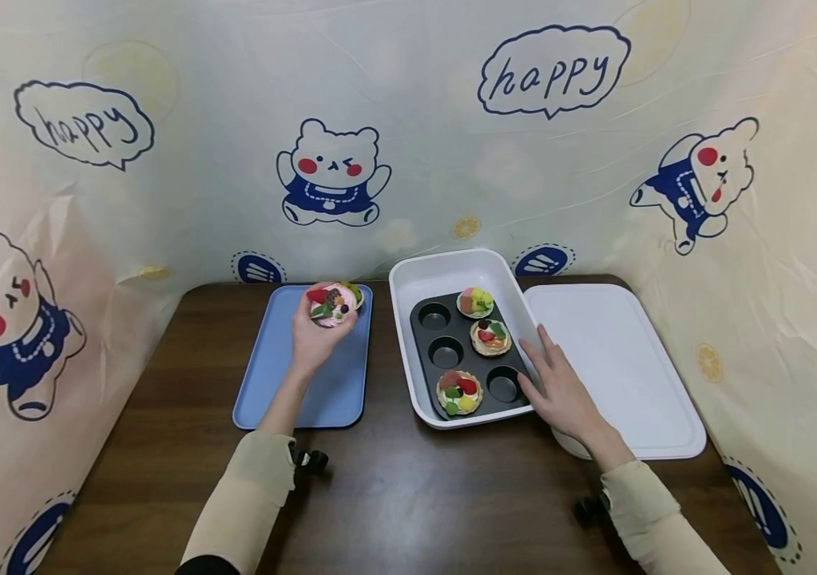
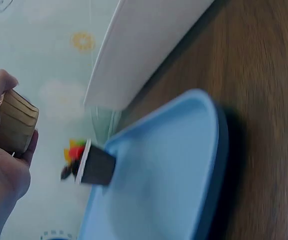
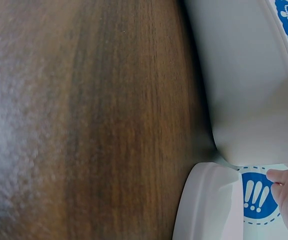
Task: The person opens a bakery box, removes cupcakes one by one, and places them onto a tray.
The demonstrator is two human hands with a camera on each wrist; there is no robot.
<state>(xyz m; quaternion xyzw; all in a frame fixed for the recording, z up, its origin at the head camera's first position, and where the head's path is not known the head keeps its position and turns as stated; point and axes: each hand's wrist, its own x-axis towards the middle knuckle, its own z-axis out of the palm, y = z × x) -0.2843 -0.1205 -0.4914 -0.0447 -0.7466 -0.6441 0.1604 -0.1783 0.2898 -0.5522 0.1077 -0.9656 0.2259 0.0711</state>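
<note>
My left hand [image 1: 318,339] grips a toy fruit tart [image 1: 334,307] with pink filling and berries, raised above the blue tray [image 1: 329,399]. In the left wrist view its fluted tan case [image 2: 16,125] sits between thumb and fingers. Behind it, a second fruit-topped tart in a dark cup [image 2: 97,166] stands on the tray, mostly hidden in the head view. My right hand [image 1: 566,399] has its fingers spread at the right rim of the white tub [image 1: 408,319]. Inside the tub lies a dark muffin tin [image 1: 476,387]; three tarts occupy some of its wells, including a fruit tart [image 1: 460,393] at front left.
Right of the tub lies a white lid or tray [image 1: 616,359], partly under my right forearm. The brown wooden table [image 1: 408,495] stretches in front. A curtain [image 1: 437,160] printed with bears encloses the back and sides.
</note>
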